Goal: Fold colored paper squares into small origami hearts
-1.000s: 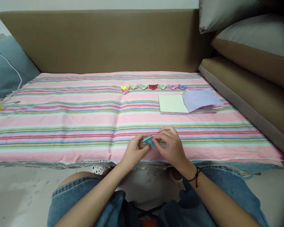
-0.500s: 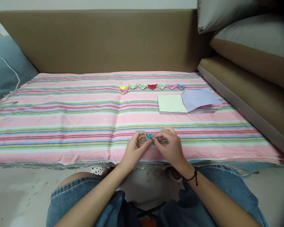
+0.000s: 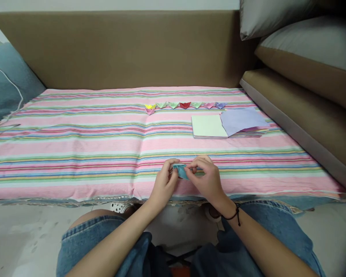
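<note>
A small folded piece of blue paper [image 3: 181, 171] sits between my two hands, low over the striped cloth [image 3: 89, 154] near its front edge. My left hand [image 3: 165, 182] pinches its left end with thumb and fingers. My right hand [image 3: 206, 177] pinches the right end, fingers curled over it. A black cord is on my right wrist. Much of the paper is hidden by my fingers.
A row of several small folded paper boats [image 3: 184, 105] lies farther back. A stack of square paper sheets [image 3: 209, 126] with a lilac sheet [image 3: 239, 119] lies to the right. Brown cushions [image 3: 300, 100] rise on the right, a backrest [image 3: 127, 50] behind, a white cable [image 3: 13, 82] at left.
My hands turned and worked the blue paper in place; its folded tip now points downward between my thumbs. Nothing else moved.
</note>
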